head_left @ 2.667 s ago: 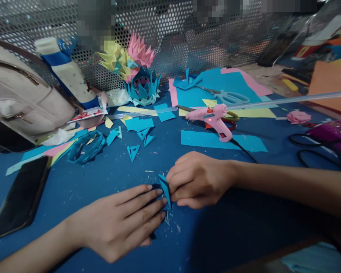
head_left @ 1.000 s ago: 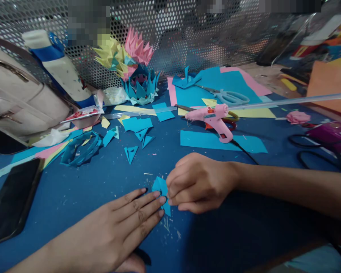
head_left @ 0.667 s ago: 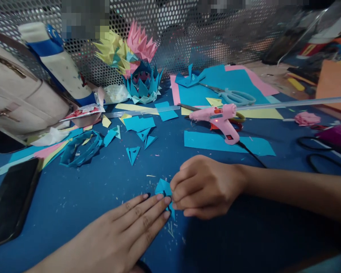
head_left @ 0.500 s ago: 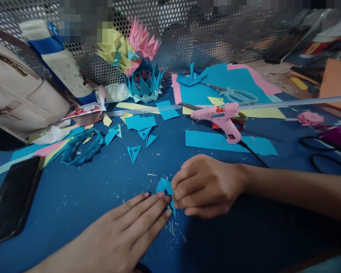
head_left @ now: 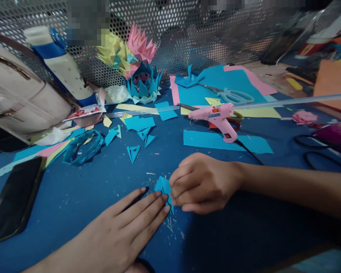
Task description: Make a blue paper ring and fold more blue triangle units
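A small folded piece of blue paper (head_left: 162, 185) lies on the blue tabletop between my two hands. My left hand (head_left: 130, 223) is stretched out flat, its fingertips resting on the near left side of the paper. Curled with its fingers together, my right hand (head_left: 201, 184) grips or presses the paper's right edge; the exact contact is hidden behind the knuckles. Beyond the hands are small folded blue triangles (head_left: 133, 153) and a blue paper strip (head_left: 226, 141). A pink glue gun (head_left: 213, 113) rests just past that strip.
Paper flowers (head_left: 142, 45) stand at the back against a perforated metal panel. Scissors (head_left: 235, 96) lie on blue and pink sheets. A phone (head_left: 15, 197), a bag (head_left: 22, 83) and a white-and-blue bottle (head_left: 64, 66) are at left. The glue gun's cord (head_left: 250, 152) runs behind my right wrist.
My left index finger has spread a little away from the others. My right hand stays at the paper's edge, and the whole view has shifted slightly.
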Action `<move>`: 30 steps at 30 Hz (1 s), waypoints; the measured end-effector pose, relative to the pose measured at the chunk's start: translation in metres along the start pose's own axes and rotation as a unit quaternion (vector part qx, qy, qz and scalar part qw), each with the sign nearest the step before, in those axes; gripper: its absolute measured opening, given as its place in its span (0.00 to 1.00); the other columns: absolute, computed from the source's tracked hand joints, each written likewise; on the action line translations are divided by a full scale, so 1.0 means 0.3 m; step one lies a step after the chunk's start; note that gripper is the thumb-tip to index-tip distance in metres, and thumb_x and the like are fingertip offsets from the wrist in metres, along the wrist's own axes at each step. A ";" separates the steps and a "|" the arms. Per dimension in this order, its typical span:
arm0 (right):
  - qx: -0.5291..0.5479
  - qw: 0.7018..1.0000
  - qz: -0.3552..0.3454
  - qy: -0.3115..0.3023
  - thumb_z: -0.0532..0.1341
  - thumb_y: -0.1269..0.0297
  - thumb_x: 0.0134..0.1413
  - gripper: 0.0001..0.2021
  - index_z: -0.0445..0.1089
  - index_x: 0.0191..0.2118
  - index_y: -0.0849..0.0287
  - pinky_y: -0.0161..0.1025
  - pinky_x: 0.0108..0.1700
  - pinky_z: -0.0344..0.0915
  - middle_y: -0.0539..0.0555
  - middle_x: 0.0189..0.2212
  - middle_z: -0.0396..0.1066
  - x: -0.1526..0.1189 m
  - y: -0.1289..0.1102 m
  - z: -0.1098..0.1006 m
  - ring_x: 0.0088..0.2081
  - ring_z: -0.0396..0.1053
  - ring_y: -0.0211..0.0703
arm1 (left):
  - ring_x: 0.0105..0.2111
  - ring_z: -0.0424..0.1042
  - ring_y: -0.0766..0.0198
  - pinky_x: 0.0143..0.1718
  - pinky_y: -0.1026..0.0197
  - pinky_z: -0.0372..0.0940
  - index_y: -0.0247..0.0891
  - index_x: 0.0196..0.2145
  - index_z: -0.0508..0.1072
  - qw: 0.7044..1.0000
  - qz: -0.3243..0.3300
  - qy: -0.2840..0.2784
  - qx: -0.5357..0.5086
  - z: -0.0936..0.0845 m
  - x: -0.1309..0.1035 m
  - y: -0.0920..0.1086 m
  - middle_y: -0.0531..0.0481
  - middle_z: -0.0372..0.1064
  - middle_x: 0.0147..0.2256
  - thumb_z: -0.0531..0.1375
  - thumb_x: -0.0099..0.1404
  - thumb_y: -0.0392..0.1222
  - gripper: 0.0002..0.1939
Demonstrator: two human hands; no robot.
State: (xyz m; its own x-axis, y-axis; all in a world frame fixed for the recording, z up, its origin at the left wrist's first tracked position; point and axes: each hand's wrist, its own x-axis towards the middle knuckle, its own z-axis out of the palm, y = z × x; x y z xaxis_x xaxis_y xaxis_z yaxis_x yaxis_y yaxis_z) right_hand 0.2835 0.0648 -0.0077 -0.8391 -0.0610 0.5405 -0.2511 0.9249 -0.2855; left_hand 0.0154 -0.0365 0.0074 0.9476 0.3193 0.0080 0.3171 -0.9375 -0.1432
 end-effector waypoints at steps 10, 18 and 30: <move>-0.011 1.000 -0.006 0.007 0.60 0.66 0.64 0.08 0.74 0.35 0.61 0.36 0.42 0.71 0.50 0.34 0.79 0.002 0.001 0.000 0.39 0.76 0.37 | 0.68 0.52 0.52 0.66 0.53 0.53 0.25 0.68 0.52 0.999 0.005 -0.011 -0.034 0.000 0.012 -0.005 0.38 0.52 0.67 0.38 0.75 0.64 0.41; -0.008 1.000 0.008 -0.009 0.60 0.65 0.64 0.06 0.73 0.36 0.60 0.37 0.41 0.69 0.51 0.34 0.78 -0.003 0.002 0.001 0.40 0.75 0.39 | 0.69 0.48 0.50 0.66 0.51 0.55 0.24 0.70 0.47 0.996 0.002 -0.050 -0.068 -0.013 0.022 -0.005 0.36 0.47 0.68 0.45 0.75 0.63 0.41; 0.017 0.999 0.032 -0.005 0.59 0.66 0.65 0.08 0.73 0.36 0.59 0.37 0.37 0.65 0.51 0.33 0.77 -0.001 0.004 0.001 0.39 0.75 0.39 | 0.71 0.41 0.51 0.70 0.49 0.45 0.26 0.71 0.39 0.986 0.011 -0.073 -0.152 -0.002 0.009 -0.024 0.37 0.40 0.70 0.49 0.71 0.67 0.48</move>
State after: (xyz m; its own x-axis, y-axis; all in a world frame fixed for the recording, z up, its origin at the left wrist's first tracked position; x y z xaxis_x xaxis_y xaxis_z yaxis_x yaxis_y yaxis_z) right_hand 0.2834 0.0657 -0.0084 -0.8587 -0.0060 0.5124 -0.2125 0.9140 -0.3455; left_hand 0.0158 -0.0291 0.0091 0.9457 0.2945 -0.1377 0.3148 -0.9354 0.1612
